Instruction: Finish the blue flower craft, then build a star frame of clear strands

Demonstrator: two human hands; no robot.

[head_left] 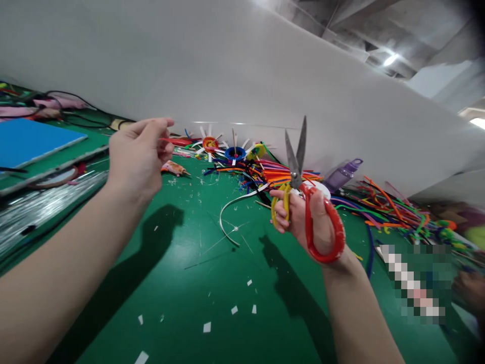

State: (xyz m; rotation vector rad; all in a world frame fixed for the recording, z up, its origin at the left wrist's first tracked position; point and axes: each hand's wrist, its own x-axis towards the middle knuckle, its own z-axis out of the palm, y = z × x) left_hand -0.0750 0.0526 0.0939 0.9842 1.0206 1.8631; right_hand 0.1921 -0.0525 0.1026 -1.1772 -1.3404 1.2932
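My left hand [138, 156] is raised at the left with thumb and fingers pinched together. A thin, clear strand [238, 123] runs level from its fingertips toward the right, across the wall. My right hand [303, 217] grips a pair of scissors [296, 177] with a red and a yellow handle, blades spread and pointing up. Below, between the hands, thin clear strands [235, 229] cross in a star shape on the green table [197, 293]. A curved white strip [223, 215] lies against them.
Paper-petalled orange [210, 144] and blue flower-like pieces [235, 153] stand by the wall. Colourful pipe cleaners [276, 173], a purple bottle [343, 174] and a glue gun [175, 168] lie behind. White scraps [206, 327] dot the front. Another person's hand [470, 290] is at far right.
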